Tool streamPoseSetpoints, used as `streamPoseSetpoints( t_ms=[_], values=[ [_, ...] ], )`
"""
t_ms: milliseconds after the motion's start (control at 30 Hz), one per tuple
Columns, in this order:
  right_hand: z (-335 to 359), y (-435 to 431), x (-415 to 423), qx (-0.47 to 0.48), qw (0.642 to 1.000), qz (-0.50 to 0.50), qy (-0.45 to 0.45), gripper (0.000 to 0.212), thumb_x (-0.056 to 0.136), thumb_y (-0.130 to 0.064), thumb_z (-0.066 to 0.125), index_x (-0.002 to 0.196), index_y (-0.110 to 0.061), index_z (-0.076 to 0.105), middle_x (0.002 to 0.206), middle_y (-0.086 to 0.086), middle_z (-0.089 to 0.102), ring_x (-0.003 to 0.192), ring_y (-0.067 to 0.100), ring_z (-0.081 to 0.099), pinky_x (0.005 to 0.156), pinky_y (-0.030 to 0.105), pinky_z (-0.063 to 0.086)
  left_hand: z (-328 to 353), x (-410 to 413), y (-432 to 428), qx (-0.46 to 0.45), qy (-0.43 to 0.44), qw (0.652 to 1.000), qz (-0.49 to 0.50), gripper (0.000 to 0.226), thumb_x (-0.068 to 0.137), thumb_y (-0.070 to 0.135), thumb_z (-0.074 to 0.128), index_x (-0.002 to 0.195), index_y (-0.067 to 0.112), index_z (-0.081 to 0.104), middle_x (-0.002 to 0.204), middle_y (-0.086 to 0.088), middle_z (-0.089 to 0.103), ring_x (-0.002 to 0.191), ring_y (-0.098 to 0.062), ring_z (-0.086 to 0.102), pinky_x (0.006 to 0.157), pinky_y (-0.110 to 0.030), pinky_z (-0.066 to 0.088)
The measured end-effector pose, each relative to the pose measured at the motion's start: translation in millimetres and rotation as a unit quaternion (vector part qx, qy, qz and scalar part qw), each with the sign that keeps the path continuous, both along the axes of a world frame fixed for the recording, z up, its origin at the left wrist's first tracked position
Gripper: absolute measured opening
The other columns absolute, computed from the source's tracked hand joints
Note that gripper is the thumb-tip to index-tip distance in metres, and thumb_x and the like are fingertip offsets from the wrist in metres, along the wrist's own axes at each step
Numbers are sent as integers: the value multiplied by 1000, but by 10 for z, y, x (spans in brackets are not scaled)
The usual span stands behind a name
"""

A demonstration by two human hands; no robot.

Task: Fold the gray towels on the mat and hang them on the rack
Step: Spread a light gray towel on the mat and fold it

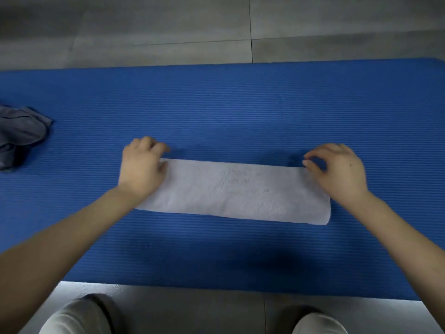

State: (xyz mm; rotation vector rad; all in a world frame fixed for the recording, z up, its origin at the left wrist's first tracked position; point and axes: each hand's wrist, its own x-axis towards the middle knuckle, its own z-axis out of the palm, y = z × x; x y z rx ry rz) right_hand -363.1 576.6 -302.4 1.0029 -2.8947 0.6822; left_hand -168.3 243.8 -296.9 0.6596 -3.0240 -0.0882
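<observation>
Towel (pixel 237 191) lies folded into a long strip mid-mat (pixel 240 104). Left hand (pixel 142 168) and right hand (pixel 337 171) each pinch a far corner, probably squaring edges up. Another towel (pixel 20 135) sits crumpled far left.

**Bare forearms, pale trousers**

Both arms are bare from the frame's edge to the wrist, with no sleeves, watch, bracelets or rings showing. The left hand (pixel 142 168) and right hand (pixel 339 169) wear no gloves; the nails are short and unpainted. At the bottom edge, two knees in light beige cloth trousers (pixel 77 317) show, the fabric plain and unmarked
</observation>
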Motion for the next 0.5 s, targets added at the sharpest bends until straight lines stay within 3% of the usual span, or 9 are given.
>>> streamPoseSetpoints(
  t_ms=[33,100,200,267,333,400,500],
  values=[
    [30,-4,151,-28,996,45,67,22,85,-29,59,88,-11,71,89,5,69,81,30,60,71,36,47,25,41,186,6,50,996,-67,31,79,25,49,100,10,67,96,-13,61,84,-37,56,76,-46,46],
    [-8,-17,524,-36,977,172,124,26,86,-34,55,89,-13,69,92,4,68,81,28,58,72,39,44,-14,124,577,55,75,977,-191,31,85,32,48,103,15,67,103,-7,64,93,-30,55,84,-42,43],
    [-300,-12,903,57,936,302,169,37,83,-41,55,107,-12,59,103,5,65,94,26,54,87,39,39,-261,182,969,75,3,953,-292,43,91,43,47,120,17,63,126,-7,59,117,-26,51,102,-41,38],
    [-500,-1,973,109,930,300,183,47,81,-42,61,116,-11,52,109,6,63,99,25,55,92,40,39,-436,216,1086,39,-63,953,-295,54,91,51,42,131,17,54,136,-11,52,127,-32,46,109,-47,33],
    [-606,7,981,118,931,287,193,43,86,-35,59,119,-10,50,111,6,62,100,25,53,92,41,40,-524,262,1143,21,-94,954,-286,60,91,54,37,137,17,44,142,-13,45,133,-34,40,111,-49,26],
    [-637,13,983,103,928,287,216,30,90,-22,52,117,-10,53,109,6,64,96,25,55,89,40,41,-540,285,1178,12,-90,955,-282,61,90,55,36,138,17,40,142,-13,45,133,-34,39,109,-50,23],
    [-459,-77,923,74,940,267,199,32,73,-4,62,104,-11,65,92,1,68,78,22,63,86,36,37,-485,244,1234,14,-64,963,-262,58,88,56,39,130,17,45,133,-12,54,125,-34,49,109,-55,27]
  ],
)
